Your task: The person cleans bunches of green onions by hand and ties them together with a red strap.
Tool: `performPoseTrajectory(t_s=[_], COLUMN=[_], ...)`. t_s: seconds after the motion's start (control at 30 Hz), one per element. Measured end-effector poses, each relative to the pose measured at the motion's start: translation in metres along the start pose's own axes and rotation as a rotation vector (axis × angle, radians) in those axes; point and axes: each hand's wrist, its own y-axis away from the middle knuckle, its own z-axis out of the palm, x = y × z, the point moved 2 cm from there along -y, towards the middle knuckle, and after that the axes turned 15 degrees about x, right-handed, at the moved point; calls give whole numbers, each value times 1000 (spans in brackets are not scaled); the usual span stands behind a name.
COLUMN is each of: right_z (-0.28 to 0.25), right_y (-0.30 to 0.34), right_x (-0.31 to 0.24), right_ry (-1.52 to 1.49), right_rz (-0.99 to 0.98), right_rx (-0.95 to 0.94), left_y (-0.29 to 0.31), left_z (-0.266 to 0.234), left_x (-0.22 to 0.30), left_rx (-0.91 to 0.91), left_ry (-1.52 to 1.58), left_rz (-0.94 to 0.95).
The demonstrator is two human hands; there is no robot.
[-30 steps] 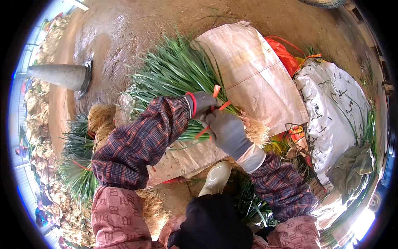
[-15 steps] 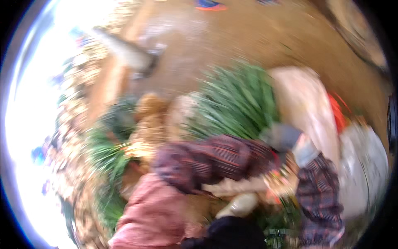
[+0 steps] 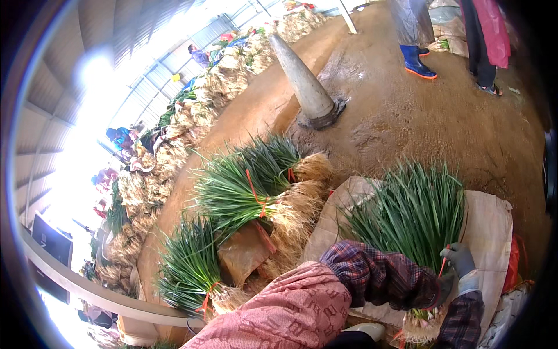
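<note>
A large bunch of green onions [image 3: 410, 212] lies on a flattened tan sack [image 3: 491, 218], leaves pointing away from me and pale roots [image 3: 419, 331] toward me. My right hand [image 3: 460, 260], in a grey glove, is closed on a thin red string [image 3: 444, 264] at the bunch's right side. Just below it, against the lower stems, is my gloved left hand [image 3: 444, 288]. Its fingers are partly hidden, but it looks closed where the string runs down to it. Plaid sleeves cover both forearms.
Tied green onion bundles [image 3: 232, 198] lie on the left, with another bundle [image 3: 192, 262] nearer me. A concrete post [image 3: 305, 81] rises from the brown floor. Two people stand at the far right, one in blue boots [image 3: 411, 61]. Piled onions [image 3: 174, 128] line the far left.
The view has swung and steadied from a blur, so the post and the people now show. Both hands stay close together at the bunch; the red string now shows between them.
</note>
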Motion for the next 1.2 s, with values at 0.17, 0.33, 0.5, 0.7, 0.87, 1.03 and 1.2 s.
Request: performPoseTrajectory(t_s=[0.17,0.33,0.5,0.7,0.87,1.03,1.2], right_z=[-12,-12,3,42,40,3,0], right_y=[7,45,105,146,157,151,102], right_x=[31,51,30,21,24,7,0], right_ry=[57,445,230,243,230,-144,-420], right_rz=[-318,-485,-161,-288,-395,-112,-85], right_rx=[378,563,763,989,856,698,288], left_y=[27,64,69,57,64,62,45], left_z=[-13,-20,-22,-24,-21,-17,-24], left_x=[-12,-49,-58,-49,-44,-46,-40], left_rx=[40,110,-177,-283,-243,-10,77], left_ry=[134,967,1839,1869,2039,1427,675], left_rz=[-193,-379,-966,-1064,-1120,-872,-305])
